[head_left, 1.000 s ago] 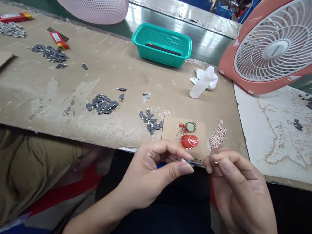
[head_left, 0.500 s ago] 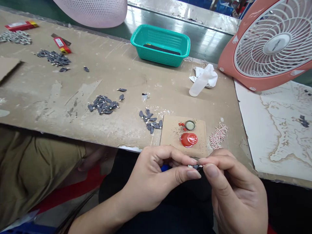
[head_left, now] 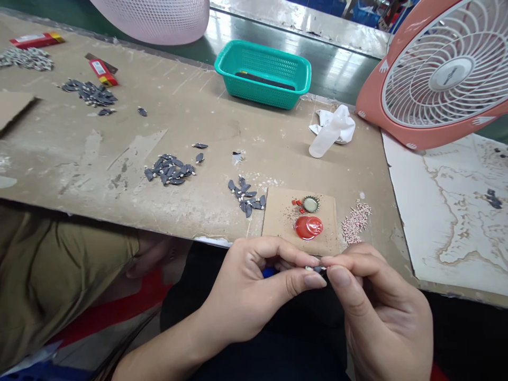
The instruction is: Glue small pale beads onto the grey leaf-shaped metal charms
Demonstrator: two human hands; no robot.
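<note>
My left hand [head_left: 254, 288] and my right hand [head_left: 377, 307] meet fingertip to fingertip just below the table's near edge. Both pinch one small dark leaf-shaped piece [head_left: 316, 269] with a pale tip. A bit of something blue shows under my left fingers. On the table just beyond lies a small cardboard square [head_left: 278, 217] carrying a red cap [head_left: 308, 227], a bottle cap [head_left: 310, 204] and some red bits. To its right sits a heap of tiny pale beads [head_left: 356, 219]; to its left a small pile of dark leaf-shaped pieces [head_left: 246, 197].
More piles of dark pieces [head_left: 169, 170] lie across the brown table, several at far left [head_left: 89, 93]. A teal basket [head_left: 262, 73] stands at the back, a crumpled white glove [head_left: 332, 131] and an orange fan [head_left: 440, 74] at right. A seated person's leg [head_left: 59, 275] is at left.
My right hand has moved left and closed onto the piece that my left fingers hold; a second ago the two hands were a little apart.
</note>
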